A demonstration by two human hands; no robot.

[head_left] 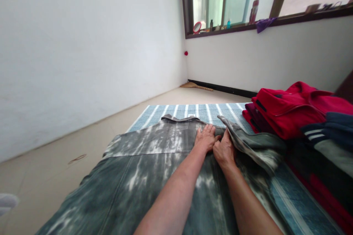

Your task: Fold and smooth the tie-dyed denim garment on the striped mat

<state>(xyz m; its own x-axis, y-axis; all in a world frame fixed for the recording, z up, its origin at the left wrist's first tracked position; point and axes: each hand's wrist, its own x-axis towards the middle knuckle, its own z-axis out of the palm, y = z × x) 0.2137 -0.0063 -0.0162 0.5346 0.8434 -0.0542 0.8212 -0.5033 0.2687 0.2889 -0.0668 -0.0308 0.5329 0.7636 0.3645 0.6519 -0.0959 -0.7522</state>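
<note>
A grey-green tie-dyed denim shirt [154, 143] lies spread on a blue-and-white striped mat [193, 112], its collar [179, 118] pointing away from the person and one side folded back into a thick flap [253, 147]. The left hand [205, 138] presses flat on the cloth near the collar, fingers open and slightly spread, holding nothing. The right hand [224, 150] sits just beside it, fingers narrowed against the edge of the flap (whether they pinch the denim cannot be told from here). A slip of either palm could drag the cloth and crease the front, and the flap could slide back if its edge loses support. Just beyond the flap rises a stack of folded clothes, with a red zip-collared garment [292, 110] on top and a navy striped knit [328, 128] beside it, close enough to be nudged over by an elbow or the shifting flap. Past the mat, a straw broom [196, 86] lies against the far wall on the beige floor [55, 176]
</note>
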